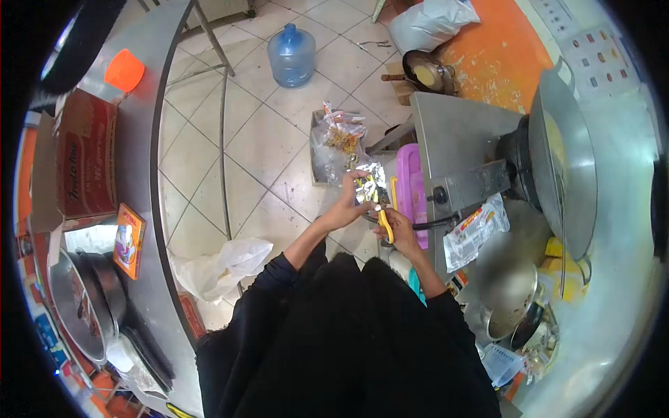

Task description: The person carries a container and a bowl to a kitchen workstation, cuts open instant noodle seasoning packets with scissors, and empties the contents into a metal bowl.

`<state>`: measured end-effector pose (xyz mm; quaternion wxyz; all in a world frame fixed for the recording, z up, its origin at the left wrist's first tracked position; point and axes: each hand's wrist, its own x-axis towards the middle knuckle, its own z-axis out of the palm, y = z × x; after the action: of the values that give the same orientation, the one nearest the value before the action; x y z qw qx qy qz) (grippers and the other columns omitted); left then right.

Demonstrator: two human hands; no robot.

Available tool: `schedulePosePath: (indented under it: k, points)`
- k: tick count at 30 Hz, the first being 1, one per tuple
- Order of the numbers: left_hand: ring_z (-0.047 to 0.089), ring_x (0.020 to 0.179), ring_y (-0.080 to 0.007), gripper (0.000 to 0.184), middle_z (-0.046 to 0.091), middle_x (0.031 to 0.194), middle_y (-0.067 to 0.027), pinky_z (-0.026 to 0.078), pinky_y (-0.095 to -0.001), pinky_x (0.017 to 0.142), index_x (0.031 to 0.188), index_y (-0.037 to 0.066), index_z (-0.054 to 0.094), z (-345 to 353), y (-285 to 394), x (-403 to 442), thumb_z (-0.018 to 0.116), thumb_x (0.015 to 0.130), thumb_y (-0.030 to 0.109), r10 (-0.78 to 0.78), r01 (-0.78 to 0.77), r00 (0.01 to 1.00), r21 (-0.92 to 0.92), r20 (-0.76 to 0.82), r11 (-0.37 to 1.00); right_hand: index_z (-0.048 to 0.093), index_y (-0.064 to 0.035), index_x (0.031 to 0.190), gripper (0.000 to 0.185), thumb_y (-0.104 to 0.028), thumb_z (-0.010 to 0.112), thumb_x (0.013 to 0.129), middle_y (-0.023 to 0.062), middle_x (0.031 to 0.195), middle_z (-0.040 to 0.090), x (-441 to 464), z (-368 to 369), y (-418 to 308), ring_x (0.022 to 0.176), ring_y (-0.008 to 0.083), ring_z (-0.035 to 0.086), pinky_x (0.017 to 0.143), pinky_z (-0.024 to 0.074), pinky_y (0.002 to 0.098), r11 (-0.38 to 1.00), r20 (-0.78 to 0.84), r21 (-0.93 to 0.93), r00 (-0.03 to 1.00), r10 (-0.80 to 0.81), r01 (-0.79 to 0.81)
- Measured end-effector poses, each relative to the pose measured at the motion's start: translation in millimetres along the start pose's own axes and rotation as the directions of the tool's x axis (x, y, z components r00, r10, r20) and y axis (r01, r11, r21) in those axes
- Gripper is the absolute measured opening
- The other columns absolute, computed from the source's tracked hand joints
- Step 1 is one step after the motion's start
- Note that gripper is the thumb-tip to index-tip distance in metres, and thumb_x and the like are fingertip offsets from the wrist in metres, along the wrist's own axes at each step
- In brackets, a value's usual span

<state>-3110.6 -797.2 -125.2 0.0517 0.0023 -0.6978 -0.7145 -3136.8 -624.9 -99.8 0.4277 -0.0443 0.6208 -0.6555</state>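
Yellow-handled scissors (385, 226) in right hand (401, 228), fingers wrapped around handles; left hand (342, 209) fingers pinching shiny silver foil packaging (370, 180) near pink plastic container (405, 167).

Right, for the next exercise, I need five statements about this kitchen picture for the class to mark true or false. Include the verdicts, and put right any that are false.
1. The right hand holds yellow-handled scissors. True.
2. The left hand is empty. False: it holds a shiny silver packet.
3. An orange cup is on the metal table at the left of the picture. True.
4. The blue water bottle stands on that same table. False: it is on the tiled floor.
5. The large wok is over the burner, at the right of the picture. True.
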Motion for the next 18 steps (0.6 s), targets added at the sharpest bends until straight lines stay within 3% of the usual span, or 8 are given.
schedulePosePath:
  k: [3,5,7,9,11,12,14,18]
  points:
    - [0.026,0.102,-0.0145,0.059,0.027,0.104,-0.0073,0.026,-0.0257,0.085,0.110,0.007,0.020,-21,-22,15,0.059,0.066,-0.002,0.026,-0.022,0.999,0.095,-0.039,0.995,0.046,-0.0019,0.098,0.029,0.001,0.056,0.071,0.0047,0.090,0.054,33,-5,0,0.069,0.0113,0.057,0.051,0.0425,0.0182,0.988,0.007,-0.151,0.999,0.045,-0.043]
    - [0.026,0.102,-0.0143,0.057,0.027,0.104,-0.0061,0.028,-0.0269,0.084,0.110,0.008,0.021,-34,-26,26,0.058,0.067,-0.002,-0.045,0.045,0.999,-0.008,0.001,0.999,0.046,-0.0015,0.098,0.027,0.001,0.055,0.072,0.0052,0.088,0.054,55,-5,0,0.069,0.0119,0.057,0.051,0.0427,0.0189,0.980,0.008,-0.183,0.996,0.085,-0.082]
    - [0.027,0.103,-0.0140,0.057,0.027,0.105,-0.0056,0.030,-0.0275,0.083,0.110,0.010,0.021,-44,-43,35,0.056,0.067,-0.004,-0.074,0.075,0.997,-0.146,0.015,0.986,0.048,-0.0013,0.097,0.025,0.000,0.055,0.073,0.0057,0.086,0.055,78,-4,-2,0.069,0.0121,0.057,0.050,0.0425,0.0190,0.989,0.026,-0.071,0.991,0.133,-0.131]
    - [0.028,0.102,-0.0141,0.059,0.027,0.106,-0.0060,0.032,-0.0276,0.082,0.112,0.011,0.020,-50,-56,43,0.055,0.067,-0.007,-0.071,0.073,0.997,-0.064,0.022,0.995,0.049,-0.0016,0.096,0.026,-0.004,0.058,0.072,0.0062,0.082,0.056,98,-5,-4,0.068,0.0120,0.057,0.049,0.0435,0.0196,0.988,0.032,-0.008,0.988,0.153,-0.153]
    - [0.029,0.102,-0.0145,0.061,0.028,0.106,-0.0061,0.031,-0.0267,0.082,0.113,0.012,0.019,-63,-67,55,0.055,0.067,-0.007,-0.010,0.010,1.000,0.062,-0.007,0.998,0.049,-0.0016,0.096,0.027,-0.006,0.059,0.072,0.0062,0.080,0.057,116,0,-4,0.067,0.0122,0.057,0.047,0.0437,0.0203,0.986,-0.023,-0.141,0.996,0.086,-0.088]
    - [0.028,0.103,-0.0149,0.061,0.028,0.106,-0.0061,0.031,-0.0265,0.082,0.114,0.012,0.019,-69,-67,61,0.056,0.068,-0.006,-0.066,0.067,0.998,-0.028,0.017,0.997,0.050,-0.0040,0.092,0.018,-0.005,0.053,0.074,0.0020,0.075,0.056,120,7,-10,0.054,0.0077,0.051,0.045,0.0396,0.0168,0.988,-0.045,-0.141,0.998,0.050,-0.056]
    - [0.027,0.105,-0.0158,0.062,0.028,0.107,-0.0059,0.029,-0.0259,0.083,0.114,0.011,0.019,-77,-67,69,0.057,0.067,-0.004,-0.171,0.178,0.984,-0.140,0.057,0.974,0.050,-0.0043,0.091,0.018,-0.007,0.054,0.074,0.0017,0.072,0.055,134,7,-11,0.052,0.0073,0.051,0.044,0.0380,0.0164,0.986,-0.030,-0.158,0.998,0.054,-0.058]
    - [0.027,0.102,-0.0196,0.065,0.027,0.100,-0.0084,0.025,-0.0283,0.086,0.111,0.011,0.022,-80,-85,85,0.064,0.061,0.004,-0.192,0.203,0.978,-0.168,0.080,0.965,0.052,-0.0055,0.087,0.018,-0.013,0.058,0.072,-0.0008,0.063,0.051,167,2,-16,0.050,0.0061,0.049,0.039,0.0327,0.0160,0.970,-0.033,-0.185,0.987,0.157,-0.161]
